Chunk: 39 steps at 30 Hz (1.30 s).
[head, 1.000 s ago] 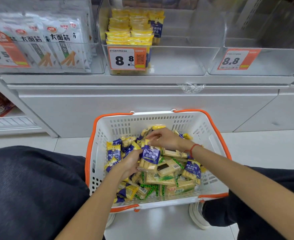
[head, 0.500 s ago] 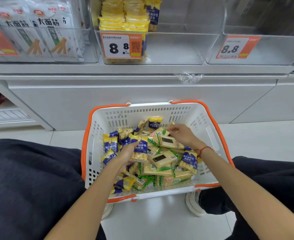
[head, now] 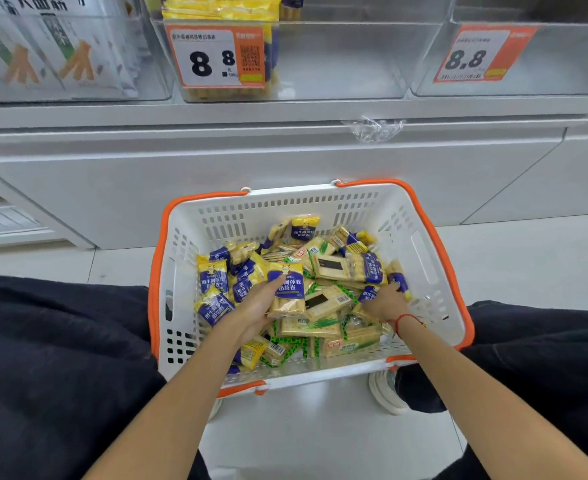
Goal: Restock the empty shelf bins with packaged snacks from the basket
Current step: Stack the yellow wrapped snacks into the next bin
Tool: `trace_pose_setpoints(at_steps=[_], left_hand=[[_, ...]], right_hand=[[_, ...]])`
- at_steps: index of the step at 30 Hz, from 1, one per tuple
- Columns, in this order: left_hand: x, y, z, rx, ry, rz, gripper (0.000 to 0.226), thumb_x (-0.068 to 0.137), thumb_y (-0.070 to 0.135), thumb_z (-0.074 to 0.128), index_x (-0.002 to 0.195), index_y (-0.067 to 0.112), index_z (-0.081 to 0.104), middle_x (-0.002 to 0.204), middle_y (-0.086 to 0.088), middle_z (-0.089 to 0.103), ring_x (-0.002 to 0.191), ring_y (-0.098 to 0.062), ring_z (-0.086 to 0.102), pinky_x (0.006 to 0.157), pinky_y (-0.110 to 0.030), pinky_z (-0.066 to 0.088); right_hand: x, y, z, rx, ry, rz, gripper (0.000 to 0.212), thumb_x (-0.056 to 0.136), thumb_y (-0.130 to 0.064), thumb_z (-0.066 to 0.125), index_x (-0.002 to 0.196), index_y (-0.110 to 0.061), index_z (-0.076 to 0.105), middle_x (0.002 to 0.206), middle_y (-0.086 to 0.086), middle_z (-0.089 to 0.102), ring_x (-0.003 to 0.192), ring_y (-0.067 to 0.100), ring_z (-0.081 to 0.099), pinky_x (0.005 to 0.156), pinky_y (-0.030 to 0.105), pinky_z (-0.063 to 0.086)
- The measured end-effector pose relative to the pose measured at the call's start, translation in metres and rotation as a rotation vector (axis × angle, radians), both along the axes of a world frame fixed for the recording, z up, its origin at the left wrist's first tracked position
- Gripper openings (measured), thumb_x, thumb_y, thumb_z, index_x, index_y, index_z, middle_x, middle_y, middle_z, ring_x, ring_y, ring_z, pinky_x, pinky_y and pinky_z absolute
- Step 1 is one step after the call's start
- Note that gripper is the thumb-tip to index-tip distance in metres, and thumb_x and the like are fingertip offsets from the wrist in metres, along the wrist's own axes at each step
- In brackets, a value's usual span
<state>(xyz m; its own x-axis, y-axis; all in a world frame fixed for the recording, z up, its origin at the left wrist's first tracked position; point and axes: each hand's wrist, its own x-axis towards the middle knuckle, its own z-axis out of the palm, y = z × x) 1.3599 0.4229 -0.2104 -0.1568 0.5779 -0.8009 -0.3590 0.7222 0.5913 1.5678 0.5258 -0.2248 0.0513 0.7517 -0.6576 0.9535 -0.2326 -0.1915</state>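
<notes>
White metal shelf unit (head: 251, 161) spans the upper half of the frame. Three clear plastic shelf bins on it: upper-left bin (head: 78, 91) holds white bags with brown stick graphics; upper-centre bin (head: 337, 64) has a stack of yellow packs at its left end behind an orange-and-white "8 8" price label (head: 216, 55), its right part bare; upper-right bin (head: 545, 64) carries an "8.8" label (head: 476, 55).

White perforated plastic basket with orange rim (head: 424, 216) sits on the pale floor at centre frame, between the person's dark-trousered knees. It is filled with packaged snacks: blue-and-yellow wrapped packs and green-striped cracker packs (head: 323, 327).

Left hand (head: 254, 306), centre of basket: fingers and thumb grasp an upright blue-and-yellow snack pack (head: 287, 289).

Right hand (head: 386, 301), right side of basket, red string at wrist: fingers curled down onto a small blue-and-yellow pack (head: 398, 280) near the basket's right wall; whether they fully grip it, cannot tell.
</notes>
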Motion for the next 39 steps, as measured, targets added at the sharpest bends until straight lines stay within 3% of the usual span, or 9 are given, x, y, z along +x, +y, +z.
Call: trace_pose_setpoints(at_steps=[4, 7, 10, 14, 20, 23, 29, 32, 39], left_hand=[[0.001, -0.002, -0.008, -0.028, 0.021, 0.000, 0.047, 0.098, 0.046, 0.044, 0.132, 0.015, 0.053, 0.125, -0.008, 0.063, 0.117, -0.025, 0.056, 0.107, -0.044, 0.038], [0.005, -0.004, -0.007, -0.044, 0.021, 0.034, 0.051, 0.096, 0.048, 0.044, 0.135, 0.015, 0.051, 0.130, -0.009, 0.059, 0.125, -0.028, 0.050, 0.111, -0.049, 0.034], [0.004, -0.006, -0.007, -0.047, 0.006, 0.062, 0.043, 0.099, 0.043, 0.041, 0.130, 0.016, 0.053, 0.112, -0.008, 0.068, 0.116, -0.028, 0.056, 0.110, -0.048, 0.034], [0.004, -0.006, 0.004, -0.009, -0.017, 0.111, 0.030, 0.099, 0.037, 0.046, 0.114, 0.014, 0.059, 0.081, -0.001, 0.072, 0.088, -0.021, 0.063, 0.104, -0.043, 0.042], [0.005, -0.001, 0.002, -0.019, 0.064, 0.166, 0.062, 0.095, 0.048, 0.045, 0.145, 0.013, 0.036, 0.144, -0.011, 0.046, 0.129, -0.030, 0.045, 0.109, -0.049, 0.034], [0.010, -0.002, 0.013, 0.028, 0.026, 0.194, 0.049, 0.098, 0.043, 0.040, 0.137, 0.015, 0.047, 0.138, -0.008, 0.053, 0.127, -0.028, 0.047, 0.110, -0.047, 0.033], [0.012, 0.003, 0.025, 0.131, -0.077, 0.295, 0.042, 0.104, 0.032, 0.029, 0.084, 0.017, 0.062, 0.058, 0.004, 0.070, 0.069, -0.019, 0.060, 0.077, -0.035, 0.048], [0.008, 0.000, 0.024, 0.125, -0.066, 0.329, 0.043, 0.104, 0.035, 0.029, 0.085, 0.017, 0.063, 0.060, 0.002, 0.071, 0.072, -0.020, 0.062, 0.088, -0.041, 0.049], [0.006, 0.001, 0.035, 0.212, -0.088, 0.334, 0.046, 0.103, 0.046, 0.025, 0.097, 0.021, 0.063, 0.087, -0.005, 0.072, 0.083, -0.022, 0.066, 0.093, -0.044, 0.050]], right_hand=[[0.004, -0.001, -0.007, -0.056, 0.043, -0.103, 0.081, 0.082, -0.021, 0.072, 0.138, 0.007, 0.022, 0.122, 0.014, 0.055, 0.115, 0.030, 0.054, 0.089, 0.034, 0.048], [0.001, 0.011, -0.015, -0.059, 0.105, -0.126, 0.025, 0.084, -0.017, 0.069, 0.094, -0.004, 0.051, 0.087, 0.007, 0.055, 0.080, 0.022, 0.056, 0.065, 0.028, 0.043], [-0.009, 0.012, 0.013, -0.200, 0.142, -0.018, 0.026, 0.093, -0.006, 0.050, 0.069, -0.009, 0.040, 0.069, 0.007, 0.042, 0.059, 0.015, 0.042, 0.057, 0.023, 0.042], [-0.008, 0.029, 0.065, -0.532, 0.278, -0.038, 0.013, 0.093, -0.009, 0.058, 0.082, -0.006, 0.052, 0.078, 0.006, 0.059, 0.072, 0.012, 0.058, 0.093, 0.028, 0.052], [-0.021, 0.033, 0.101, -0.635, 0.647, -0.015, 0.028, 0.087, -0.003, 0.065, 0.110, -0.019, 0.061, 0.108, -0.002, 0.070, 0.100, 0.014, 0.064, 0.099, 0.041, 0.049], [-0.043, 0.017, 0.102, -0.592, 0.788, 0.011, 0.028, 0.091, -0.009, 0.061, 0.115, -0.023, 0.060, 0.118, 0.000, 0.066, 0.113, 0.019, 0.060, 0.097, 0.040, 0.050], [-0.076, -0.012, 0.097, -0.263, 0.690, 0.226, 0.033, 0.091, -0.020, 0.064, 0.124, -0.015, 0.059, 0.086, 0.000, 0.064, 0.081, 0.011, 0.060, 0.083, 0.030, 0.054], [-0.076, -0.017, 0.098, -0.139, 0.681, 0.297, 0.042, 0.087, -0.023, 0.069, 0.125, -0.012, 0.053, 0.084, 0.000, 0.067, 0.069, 0.004, 0.059, 0.063, 0.015, 0.047], [-0.078, -0.028, 0.096, -0.145, 0.870, 0.185, 0.023, 0.084, -0.025, 0.072, 0.106, -0.019, 0.065, 0.085, -0.003, 0.064, 0.078, 0.009, 0.060, 0.075, 0.022, 0.053]])
